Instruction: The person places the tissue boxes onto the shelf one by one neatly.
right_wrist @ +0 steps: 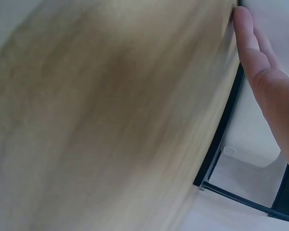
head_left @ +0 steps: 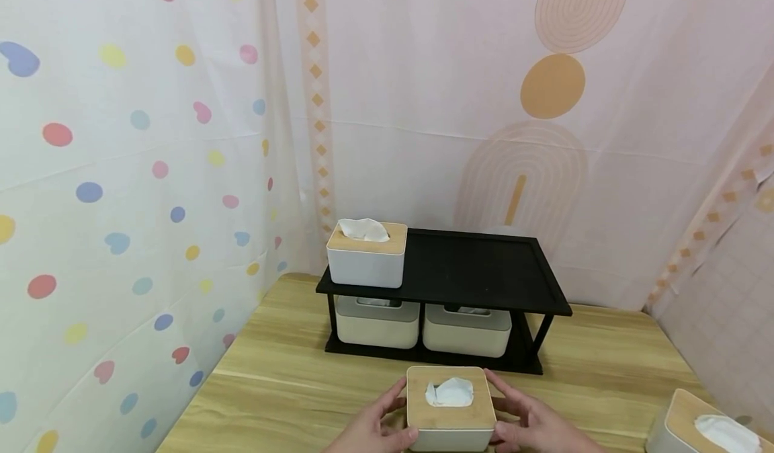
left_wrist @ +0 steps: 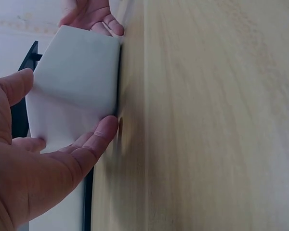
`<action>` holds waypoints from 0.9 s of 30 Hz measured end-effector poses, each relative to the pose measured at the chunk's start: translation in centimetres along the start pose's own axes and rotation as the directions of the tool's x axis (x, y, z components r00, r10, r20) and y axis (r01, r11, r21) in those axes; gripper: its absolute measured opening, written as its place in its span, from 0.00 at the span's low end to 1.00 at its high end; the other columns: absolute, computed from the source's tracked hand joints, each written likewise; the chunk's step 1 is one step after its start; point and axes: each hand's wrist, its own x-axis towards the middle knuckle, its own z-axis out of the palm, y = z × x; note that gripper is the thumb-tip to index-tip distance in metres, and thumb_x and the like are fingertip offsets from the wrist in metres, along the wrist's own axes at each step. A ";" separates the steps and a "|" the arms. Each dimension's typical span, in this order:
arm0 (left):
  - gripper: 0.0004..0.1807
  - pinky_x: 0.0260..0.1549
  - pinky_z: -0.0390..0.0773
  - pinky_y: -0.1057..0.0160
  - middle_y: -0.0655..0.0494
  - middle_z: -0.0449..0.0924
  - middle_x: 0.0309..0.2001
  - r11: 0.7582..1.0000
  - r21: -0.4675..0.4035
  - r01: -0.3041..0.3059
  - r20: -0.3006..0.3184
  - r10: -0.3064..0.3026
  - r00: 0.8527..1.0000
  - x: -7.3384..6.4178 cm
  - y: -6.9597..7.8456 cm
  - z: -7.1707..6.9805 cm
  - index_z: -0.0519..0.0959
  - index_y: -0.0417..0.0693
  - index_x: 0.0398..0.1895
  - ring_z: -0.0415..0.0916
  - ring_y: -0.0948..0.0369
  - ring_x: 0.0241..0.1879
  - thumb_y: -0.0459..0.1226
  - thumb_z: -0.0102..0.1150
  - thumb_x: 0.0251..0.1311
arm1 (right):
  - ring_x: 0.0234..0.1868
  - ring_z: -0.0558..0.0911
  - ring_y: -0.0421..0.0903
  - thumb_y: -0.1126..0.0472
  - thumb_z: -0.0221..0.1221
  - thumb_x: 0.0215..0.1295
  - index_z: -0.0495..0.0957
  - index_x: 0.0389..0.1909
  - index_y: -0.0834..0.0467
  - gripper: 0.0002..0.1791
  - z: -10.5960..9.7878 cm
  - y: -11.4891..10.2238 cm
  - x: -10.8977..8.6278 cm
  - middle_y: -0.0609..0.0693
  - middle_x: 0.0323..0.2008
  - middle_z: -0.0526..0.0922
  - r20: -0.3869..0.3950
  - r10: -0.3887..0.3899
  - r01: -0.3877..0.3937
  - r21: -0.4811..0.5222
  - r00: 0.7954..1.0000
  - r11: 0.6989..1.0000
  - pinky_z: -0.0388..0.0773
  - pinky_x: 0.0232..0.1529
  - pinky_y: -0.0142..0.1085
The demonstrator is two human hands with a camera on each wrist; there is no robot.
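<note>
both hands gripped one tissue box from opposite sides: left hand curled on its left wall, right hand on its right wall. box sat on the tabletop near the front edge, tissue poking from its wooden lid. behind it stood a black shelf with another tissue box on top and two bins below.

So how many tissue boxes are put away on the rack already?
One tissue box stands on the black rack, with two bins beneath. Both hands, left hand and right hand, hold a second box on the table. A third box waits at right.
</note>
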 end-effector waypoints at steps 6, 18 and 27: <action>0.50 0.50 0.89 0.50 0.23 0.64 0.74 1.000 -0.020 0.017 0.008 -0.017 1.000 0.2 -0.3 -0.3 0.48 0.45 0.88 0.88 0.47 0.50 0.42 0.67 0.73 | 0.66 0.83 0.61 0.58 0.48 0.87 0.24 0.86 0.52 0.45 -0.1 0.2 0.1 0.84 0.79 0.45 0.014 -0.003 0.003 0.023 1.000 1.000 0.84 0.64 0.53; 0.51 0.48 0.89 0.51 0.24 0.64 0.75 0.999 -0.031 0.024 -0.008 -0.024 1.000 0.3 -0.4 -0.4 0.51 0.45 0.88 0.88 0.50 0.48 0.43 0.71 0.71 | 0.65 0.84 0.61 0.58 0.48 0.88 0.25 0.86 0.53 0.45 0.2 0.0 0.0 0.84 0.79 0.47 0.004 -0.004 0.004 0.039 1.000 0.999 0.84 0.63 0.52; 0.50 0.49 0.89 0.51 0.26 0.64 0.75 0.997 -0.053 0.049 -0.030 -0.051 0.998 0.3 -0.3 -0.7 0.55 0.50 0.87 0.85 0.50 0.53 0.43 0.74 0.68 | 0.66 0.82 0.63 0.57 0.51 0.86 0.27 0.87 0.54 0.46 0.7 0.2 0.4 0.88 0.77 0.48 -0.057 -0.024 0.023 -0.021 0.998 1.000 0.85 0.60 0.55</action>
